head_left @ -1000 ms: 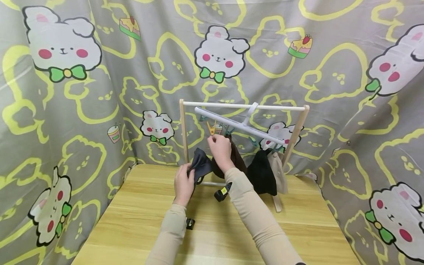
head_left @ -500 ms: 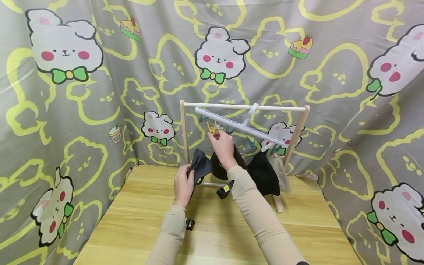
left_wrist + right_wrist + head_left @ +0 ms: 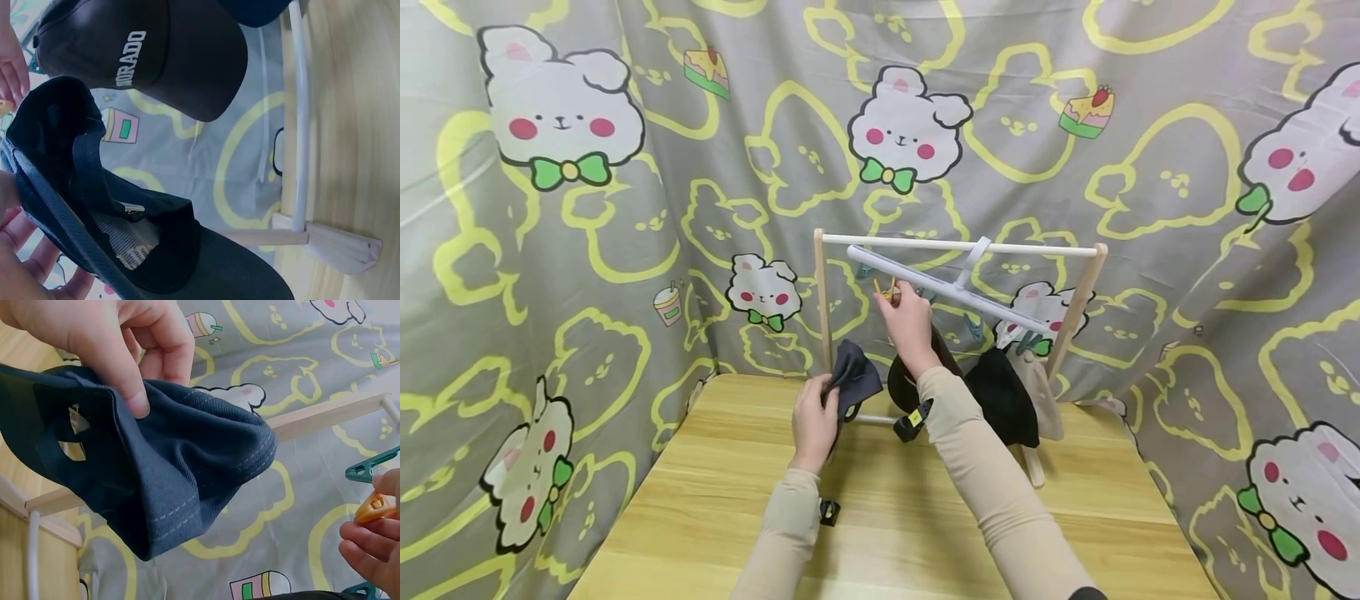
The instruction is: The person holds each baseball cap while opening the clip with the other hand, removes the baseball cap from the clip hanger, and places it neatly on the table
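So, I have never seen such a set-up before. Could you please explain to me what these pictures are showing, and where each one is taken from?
There is no machine here: the two hands belong to one person. The wide picture comes from a camera worn on the head, looking forward and down. The two closer ones come from cameras on the left and right wrists.

On the wooden table stands a rack. A tilted pale hanger is hooked over its top bar. Below the hanger are a brown cap, a black item and a beige one.

The left hand holds a dark blue cap; the right hand pinches an orange clip.
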Motion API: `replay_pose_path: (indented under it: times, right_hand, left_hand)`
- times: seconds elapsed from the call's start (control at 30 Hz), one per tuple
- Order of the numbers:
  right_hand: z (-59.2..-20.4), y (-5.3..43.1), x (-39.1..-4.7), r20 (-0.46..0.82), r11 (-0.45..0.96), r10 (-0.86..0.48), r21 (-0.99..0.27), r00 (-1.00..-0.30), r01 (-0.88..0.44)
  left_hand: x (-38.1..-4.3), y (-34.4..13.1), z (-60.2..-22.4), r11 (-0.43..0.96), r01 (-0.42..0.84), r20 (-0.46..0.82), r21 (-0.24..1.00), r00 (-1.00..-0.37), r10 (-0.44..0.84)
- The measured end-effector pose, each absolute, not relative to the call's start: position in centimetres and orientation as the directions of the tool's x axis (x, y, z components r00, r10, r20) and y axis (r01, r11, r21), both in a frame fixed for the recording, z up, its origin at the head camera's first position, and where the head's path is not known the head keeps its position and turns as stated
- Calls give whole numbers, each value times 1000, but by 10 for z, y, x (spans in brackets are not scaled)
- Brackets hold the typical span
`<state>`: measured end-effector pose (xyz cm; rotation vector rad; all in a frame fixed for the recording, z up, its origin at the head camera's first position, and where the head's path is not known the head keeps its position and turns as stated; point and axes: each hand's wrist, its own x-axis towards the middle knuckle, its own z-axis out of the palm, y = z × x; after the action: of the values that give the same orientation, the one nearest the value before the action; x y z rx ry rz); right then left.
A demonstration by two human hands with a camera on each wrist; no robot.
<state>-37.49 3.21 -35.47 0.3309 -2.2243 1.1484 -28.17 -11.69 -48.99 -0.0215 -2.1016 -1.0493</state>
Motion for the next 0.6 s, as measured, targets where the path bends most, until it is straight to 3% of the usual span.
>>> replay_pose_path:
  times: [0.6]
  right_hand:
    - [-366, 48, -371, 639, 727, -103, -474, -762, -496]
  left_hand:
    - [-272, -123, -491, 642, 369, 667, 672, -679, -308]
